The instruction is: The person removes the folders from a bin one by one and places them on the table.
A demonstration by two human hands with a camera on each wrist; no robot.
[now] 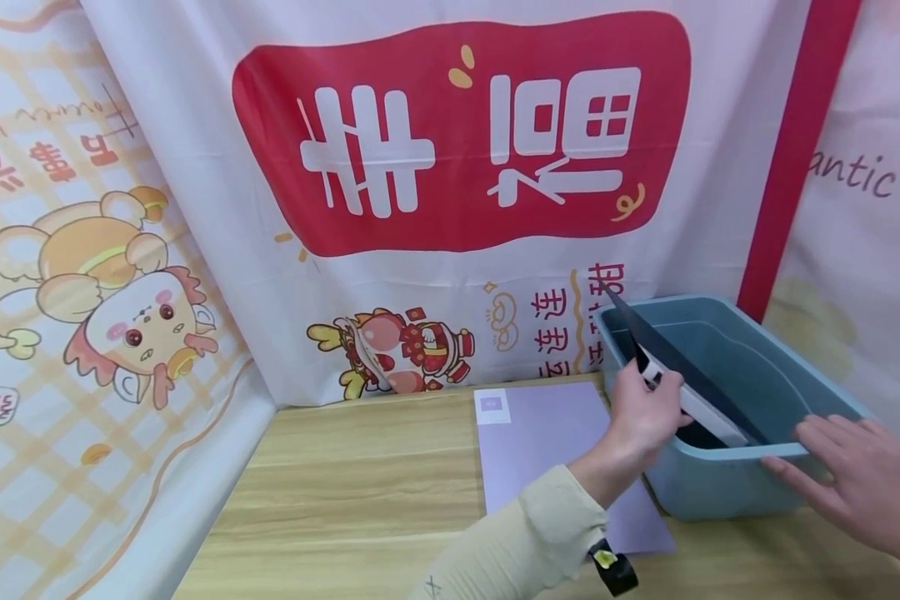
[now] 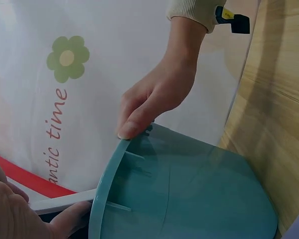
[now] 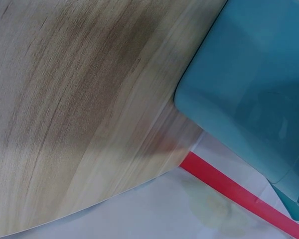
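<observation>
In the head view, a blue plastic bin (image 1: 727, 483) stands at the right of the table. My left hand (image 1: 647, 404) reaches over its near left side and grips a flat thing with a dark panel and a white band (image 1: 708, 417). That thing leans slantwise in the bin, its dark tip rising above the rim; its kind is not clear. My right hand (image 1: 862, 475) holds the bin's near right rim. In the left wrist view, the right hand (image 2: 157, 94) has its thumb over the rim, and the left hand (image 2: 15, 214) pinches the white-edged thing.
A lilac sheet (image 1: 547, 442) with a white square in one corner lies on the wooden table (image 1: 345, 492), left of the bin and partly under my left forearm. Printed cloth (image 1: 457, 292) hangs behind the table and at both sides.
</observation>
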